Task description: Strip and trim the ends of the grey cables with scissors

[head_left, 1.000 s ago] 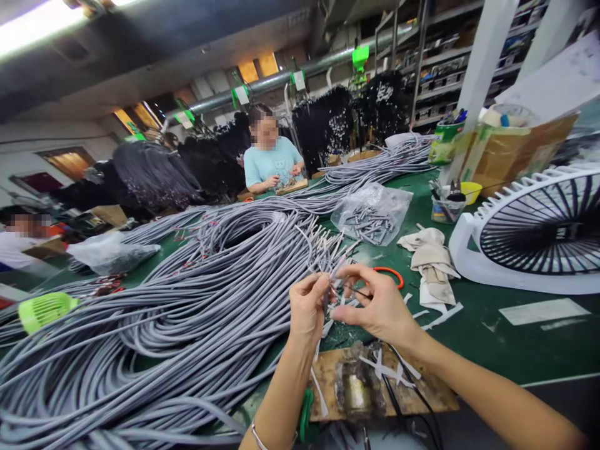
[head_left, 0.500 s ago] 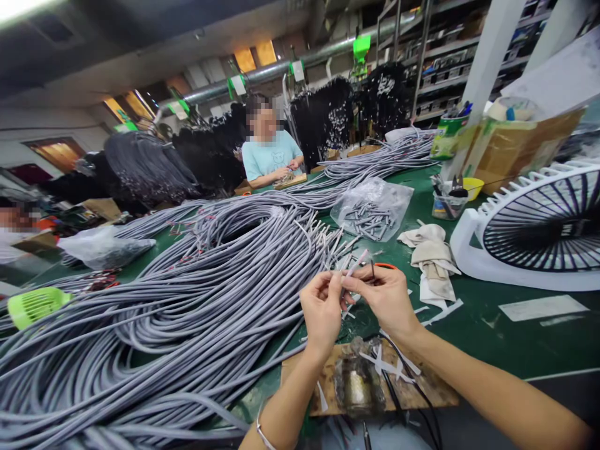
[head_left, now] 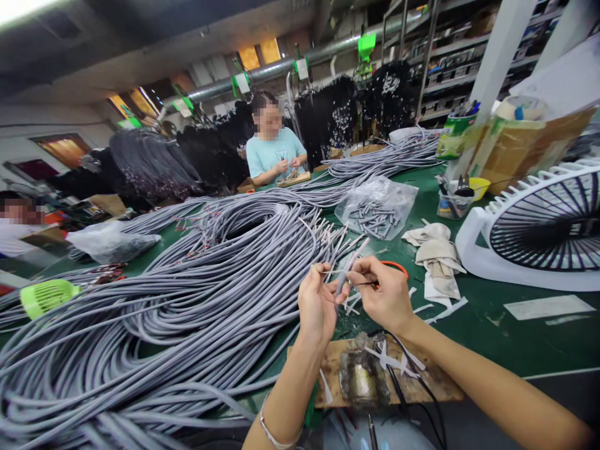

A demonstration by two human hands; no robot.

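Observation:
My left hand (head_left: 319,306) has its fingers curled around a grey cable (head_left: 338,289), whose pale pinkish end (head_left: 359,249) points up and away from me. A thin pale strand (head_left: 332,271) sticks out sideways from the left fingertips. Beside the cable, my right hand (head_left: 385,296) is closed, with a thin dark tool (head_left: 364,284) between its fingers; the tool's kind is unclear. An orange loop (head_left: 397,267) shows behind that hand, and I cannot tell whether it belongs to the tool. Below both hands sits a wooden board (head_left: 435,382) bearing a crusted metal block (head_left: 364,380).
Coiled grey cables (head_left: 187,300) cover the left side. Beyond my hands lies a plastic bag (head_left: 377,206) of short grey pieces. At right are folded cloths (head_left: 435,256) and a white fan (head_left: 553,231). A co-worker (head_left: 274,150) sits across the table. Black leads run off the board.
My hands have moved slightly apart from their pinch together. More of the grey cable now shows, and the right hand has drawn to the cable's right side. The view shifted slightly.

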